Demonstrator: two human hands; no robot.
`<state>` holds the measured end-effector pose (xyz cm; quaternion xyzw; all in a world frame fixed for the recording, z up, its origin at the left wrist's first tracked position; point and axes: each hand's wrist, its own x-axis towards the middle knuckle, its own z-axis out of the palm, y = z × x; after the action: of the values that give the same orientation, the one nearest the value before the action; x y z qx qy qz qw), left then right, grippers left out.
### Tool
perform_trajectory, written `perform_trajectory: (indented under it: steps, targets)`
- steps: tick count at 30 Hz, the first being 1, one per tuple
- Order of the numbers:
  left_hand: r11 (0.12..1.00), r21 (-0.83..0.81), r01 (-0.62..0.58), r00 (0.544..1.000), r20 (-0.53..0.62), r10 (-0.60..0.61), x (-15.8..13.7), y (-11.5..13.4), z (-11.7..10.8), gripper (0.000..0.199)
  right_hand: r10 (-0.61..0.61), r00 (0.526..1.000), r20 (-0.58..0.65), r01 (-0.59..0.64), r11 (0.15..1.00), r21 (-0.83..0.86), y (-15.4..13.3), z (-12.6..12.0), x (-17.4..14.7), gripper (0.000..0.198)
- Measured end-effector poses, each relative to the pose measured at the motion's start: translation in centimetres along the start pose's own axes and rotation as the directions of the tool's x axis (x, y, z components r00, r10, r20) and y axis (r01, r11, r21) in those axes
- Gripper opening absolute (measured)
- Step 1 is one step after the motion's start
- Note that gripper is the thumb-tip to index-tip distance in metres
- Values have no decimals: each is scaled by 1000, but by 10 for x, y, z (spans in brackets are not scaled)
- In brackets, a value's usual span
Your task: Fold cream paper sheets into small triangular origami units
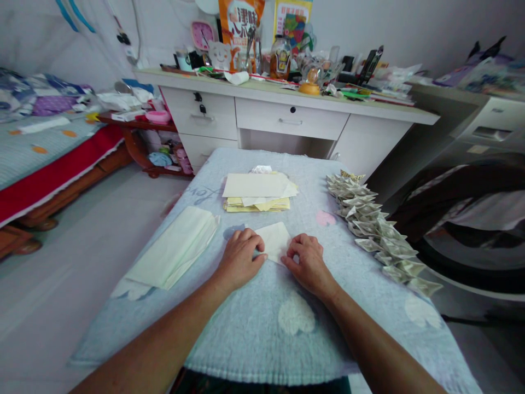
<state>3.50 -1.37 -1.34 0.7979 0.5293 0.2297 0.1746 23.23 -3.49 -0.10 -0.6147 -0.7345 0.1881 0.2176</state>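
Observation:
A small folded sheet of pale paper (275, 241) lies on the blue cloth between my hands. My left hand (243, 257) pinches its left edge between thumb and fingers. At its lower right edge, my right hand (305, 260) grips the paper with thumb and curled fingertips. Just beyond, a stack of pale and yellow paper sheets (254, 186) sits on the table. To the left rests a pile of pale green-white paper (176, 249). On the right, several folded pointed paper pieces (369, 219) stand in a long row.
The cloth-covered table (246, 339) stands before a white desk (283, 112) crowded with a jar (280, 57), a pink clock (202, 35) and other items. A front-loading washing machine (484, 128) is at the right, a bed (53, 148) at the left.

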Motion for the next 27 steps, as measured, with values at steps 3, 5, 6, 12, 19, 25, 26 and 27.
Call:
perform_trajectory:
  steps: [3,5,6,12,19,25,26,27]
  targets:
    - [1000,3,-9,1000,-3,9,0,0,0,7,19,1000,-19,-20,999,-30,-1,2,2,12]
    - [1000,9,-19,1000,-1,19,0,0,0,4,32,999,-19,-33,998,-58,-2,3,2,13]
    - [1000,12,-22,1000,1,22,0,1,0,3,37,999,-18,-38,997,-72,-3,4,3,14]
    - [1000,10,-14,1000,13,14,2,2,0,6,49,998,-27,-51,992,-116,-5,5,4,14]
    - [999,-44,3,999,44,-1,4,1,-2,18,39,998,-55,-48,983,-176,-3,10,3,13]
    - [999,-51,-12,998,62,15,5,0,-3,24,-59,993,-106,35,976,-214,-6,7,2,16]
    - [999,-49,-14,998,60,17,5,-1,-2,25,-122,989,-83,102,971,-218,-5,6,3,16]
    - [999,-46,-16,998,59,18,5,-1,-2,25,-196,980,-40,183,959,-216,-5,6,4,15]
